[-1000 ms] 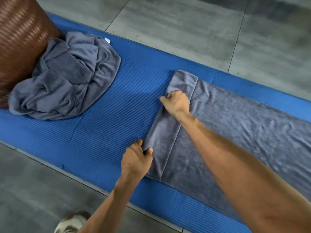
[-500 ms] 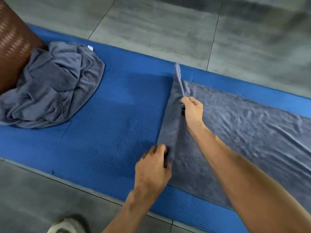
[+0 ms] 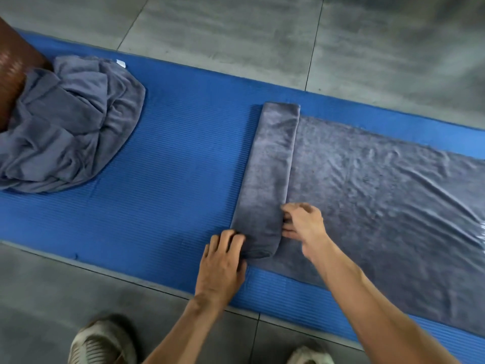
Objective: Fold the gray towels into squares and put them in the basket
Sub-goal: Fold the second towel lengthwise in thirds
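- Left hand point(image 3: 223, 261) grips the near end of a gray towel point(image 3: 380, 195)'s folded strip; right hand point(image 3: 304, 224) pinches its inner edge.
- Beyond the left hand, a crumpled towel pile point(image 3: 68, 127) bears a white tag point(image 3: 121, 63), writing unreadable.

Soft, even daylight fills the scene, moderately bright, with no hard shadows; only faint dark patches sit under the left hand point(image 3: 223, 261) and beside the right hand point(image 3: 304, 224). A pale glare washes the spread towel point(image 3: 380, 185) at the right edge, whitening its wrinkles. The right hand is slightly motion-blurred. The shoes point(image 3: 102, 340) at the bottom are out of focus. Wide-angle distortion bends the blue mat point(image 3: 170, 153) and floor point(image 3: 223, 35) tile lines toward the corners.
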